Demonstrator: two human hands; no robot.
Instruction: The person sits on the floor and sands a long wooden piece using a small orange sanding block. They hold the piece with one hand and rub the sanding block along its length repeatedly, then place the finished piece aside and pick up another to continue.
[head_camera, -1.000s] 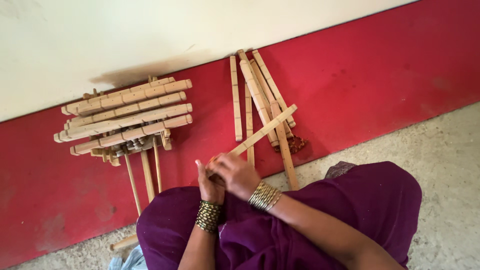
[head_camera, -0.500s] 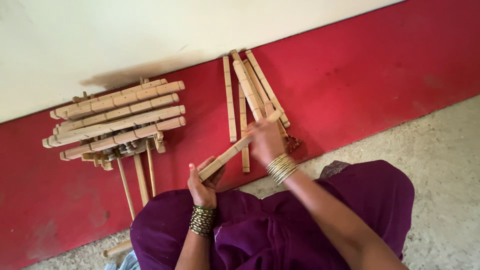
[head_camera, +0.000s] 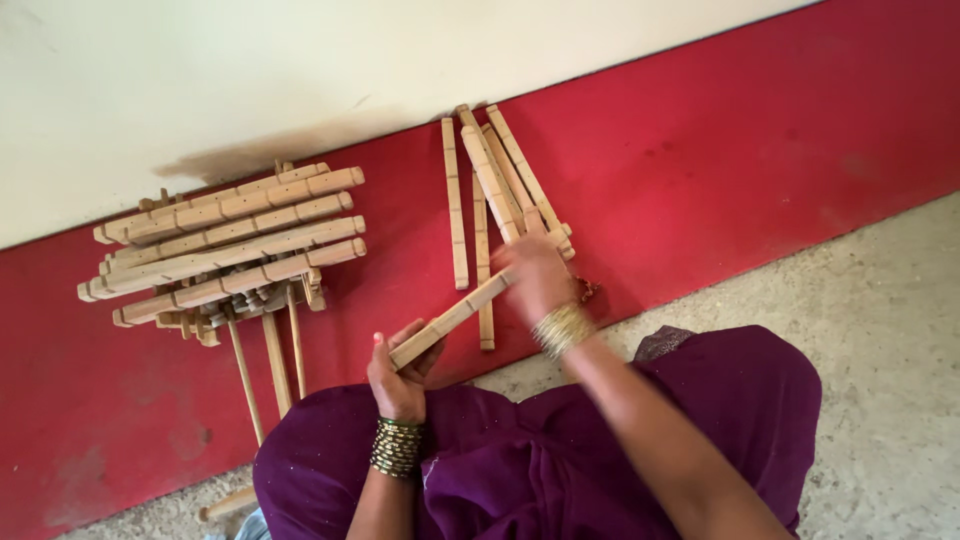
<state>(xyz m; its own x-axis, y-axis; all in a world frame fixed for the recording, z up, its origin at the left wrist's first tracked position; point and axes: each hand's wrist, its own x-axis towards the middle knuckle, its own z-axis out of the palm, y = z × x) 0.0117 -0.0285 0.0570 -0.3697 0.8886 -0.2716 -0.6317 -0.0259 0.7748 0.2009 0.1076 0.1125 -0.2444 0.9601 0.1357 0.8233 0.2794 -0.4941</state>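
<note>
A stack of slotted wooden bars (head_camera: 225, 245) is seen at the far left. The near end of a wooden bar (head_camera: 455, 317) is clasped by the left hand (head_camera: 397, 375). Its far end is covered by the blurred right hand (head_camera: 538, 278), beside loose wooden bars (head_camera: 490, 185); that grip cannot be told.

There is only the one view, from the camera on the person's head, looking steeply down over the lap toward the red band of floor (head_camera: 760, 170) and the pale wall (head_camera: 300, 70) beyond. It sits close: both forearms run off the bottom edge.
</note>
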